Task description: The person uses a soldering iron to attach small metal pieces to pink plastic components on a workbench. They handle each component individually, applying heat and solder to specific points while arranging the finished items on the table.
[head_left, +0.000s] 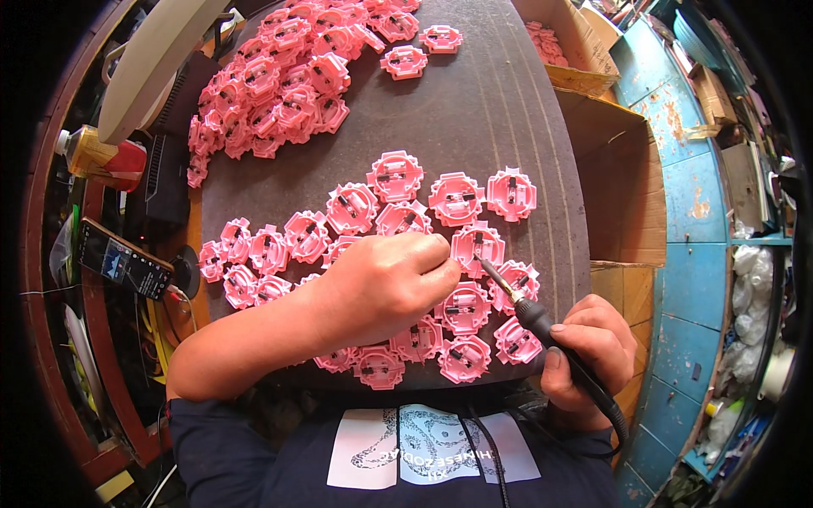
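Several pink plastic housings (394, 173) with small black and white parts inside lie spread over the dark board (483, 102). In my right hand (589, 351) is a soldering iron (533, 317) with a black grip, its metal tip touching or just above one pink housing (477, 245) right of centre. My left hand (398, 271) is closed just left of that housing, thumb and fingers bent together; whatever they hold is hidden or too small to make out. My left forearm (262, 330) lies across the lower left, over some housings.
A pink pile (271, 93) fills the back left. Cardboard boxes (614, 203) stand right of the board, beside blue cabinets (686, 279). On the left are a propped phone (123, 258), a bottle (102, 161) and a pale overhanging object (152, 59). Cables trail at left.
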Demonstrator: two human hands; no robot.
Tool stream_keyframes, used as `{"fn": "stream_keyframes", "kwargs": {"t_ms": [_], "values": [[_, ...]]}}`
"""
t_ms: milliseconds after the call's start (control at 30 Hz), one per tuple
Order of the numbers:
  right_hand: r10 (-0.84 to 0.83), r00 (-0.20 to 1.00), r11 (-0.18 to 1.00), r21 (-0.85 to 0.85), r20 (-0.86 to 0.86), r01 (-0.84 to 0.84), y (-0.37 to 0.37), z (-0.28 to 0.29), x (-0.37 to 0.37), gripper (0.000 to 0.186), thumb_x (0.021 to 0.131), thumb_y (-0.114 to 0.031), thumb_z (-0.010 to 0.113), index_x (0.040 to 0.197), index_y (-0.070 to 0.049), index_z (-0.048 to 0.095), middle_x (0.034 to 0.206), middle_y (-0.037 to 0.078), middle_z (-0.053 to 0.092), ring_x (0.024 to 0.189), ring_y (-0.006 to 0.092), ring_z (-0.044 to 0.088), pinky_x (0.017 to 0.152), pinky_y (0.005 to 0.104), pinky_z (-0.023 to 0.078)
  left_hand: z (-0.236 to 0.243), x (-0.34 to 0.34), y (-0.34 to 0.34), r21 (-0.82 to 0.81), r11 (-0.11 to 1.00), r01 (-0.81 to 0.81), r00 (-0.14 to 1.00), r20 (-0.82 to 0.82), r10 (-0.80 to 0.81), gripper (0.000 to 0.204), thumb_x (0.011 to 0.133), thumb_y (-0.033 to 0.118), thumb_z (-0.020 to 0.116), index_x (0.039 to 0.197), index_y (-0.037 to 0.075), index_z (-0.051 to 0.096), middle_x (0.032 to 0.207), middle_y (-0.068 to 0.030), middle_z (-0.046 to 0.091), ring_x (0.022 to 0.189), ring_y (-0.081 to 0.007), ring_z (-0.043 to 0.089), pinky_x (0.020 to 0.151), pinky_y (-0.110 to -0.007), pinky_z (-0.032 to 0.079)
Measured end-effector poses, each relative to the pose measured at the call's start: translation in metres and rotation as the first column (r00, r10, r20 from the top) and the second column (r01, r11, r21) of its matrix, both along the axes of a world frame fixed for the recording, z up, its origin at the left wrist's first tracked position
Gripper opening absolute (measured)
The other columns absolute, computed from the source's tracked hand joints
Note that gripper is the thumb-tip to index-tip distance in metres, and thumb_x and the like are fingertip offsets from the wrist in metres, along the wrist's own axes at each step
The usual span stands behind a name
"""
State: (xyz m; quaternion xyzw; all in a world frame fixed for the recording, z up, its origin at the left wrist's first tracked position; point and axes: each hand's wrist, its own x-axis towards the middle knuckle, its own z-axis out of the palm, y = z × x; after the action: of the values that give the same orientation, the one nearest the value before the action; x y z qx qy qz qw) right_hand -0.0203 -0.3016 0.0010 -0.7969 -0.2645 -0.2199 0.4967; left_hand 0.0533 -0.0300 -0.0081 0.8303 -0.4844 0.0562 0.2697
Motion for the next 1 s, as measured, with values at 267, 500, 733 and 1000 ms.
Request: {"fn": "stream_keyframes", "kwargs": {"t_ms": [267, 500, 733, 1000], "values": [[-0.002, 1.000, 1.000, -0.004, -0.007, 0.002, 0.001, -0.001, 0.000, 0.033, 0.067, 0.004, 0.075, 0.099, -0.001, 0.068, 0.070, 0.009, 0.059, 0.054, 0.0235, 0.056, 0.050, 0.0336, 0.045, 0.000, 0.002, -0.001, 0.013, 1.000, 0.005, 1.000, -0.006, -0.005, 0.025, 0.078, 0.002, 0.077, 0.101, -0.001, 0.066, 0.086, -0.0104, 0.059, 0.073, -0.0275, 0.065, 0.060, -0.039, 0.054], [-0.023, 0.999, 1.000, 0.010, -0.037, 0.024, 0.000, -0.007, -0.004, 0.021, 0.080, -0.012, 0.075, 0.096, 0.000, 0.067, 0.072, 0.011, 0.058, 0.058, 0.0225, 0.052, 0.053, 0.0339, 0.040, -0.002, 0.006, -0.002, 0.031, 0.999, 0.010, 1.000, -0.026, -0.009, 0.026, 0.078, 0.004, 0.078, 0.101, 0.000, 0.067, 0.086, -0.0103, 0.059, 0.074, -0.0280, 0.065, 0.060, -0.040, 0.054], [-0.022, 1.000, 1.000, 0.012, 0.003, 0.022, -0.001, -0.002, -0.001, 0.032, 0.068, 0.003, 0.075, 0.099, 0.000, 0.068, 0.069, 0.009, 0.059, 0.054, 0.0241, 0.056, 0.050, 0.0343, 0.045, 0.009, -0.001, 0.004, 0.034, 0.998, -0.057, 0.996, -0.059, 0.059, 0.019, 0.082, -0.001, 0.078, 0.098, 0.000, 0.067, 0.086, -0.0108, 0.061, 0.073, -0.0288, 0.067, 0.060, -0.040, 0.054], [-0.046, 0.999, 0.999, -0.002, 0.003, 0.046, -0.005, 0.001, -0.010, 0.027, 0.071, -0.001, 0.075, 0.098, -0.001, 0.069, 0.069, 0.009, 0.059, 0.054, 0.0239, 0.055, 0.051, 0.0351, 0.045, 0.021, -0.015, 0.013, -0.031, 0.999, -0.044, 0.993, -0.108, 0.040, 0.021, 0.083, -0.001, 0.079, 0.100, -0.002, 0.068, 0.088, -0.0119, 0.063, 0.073, -0.0297, 0.067, 0.061, -0.040, 0.055]]}}
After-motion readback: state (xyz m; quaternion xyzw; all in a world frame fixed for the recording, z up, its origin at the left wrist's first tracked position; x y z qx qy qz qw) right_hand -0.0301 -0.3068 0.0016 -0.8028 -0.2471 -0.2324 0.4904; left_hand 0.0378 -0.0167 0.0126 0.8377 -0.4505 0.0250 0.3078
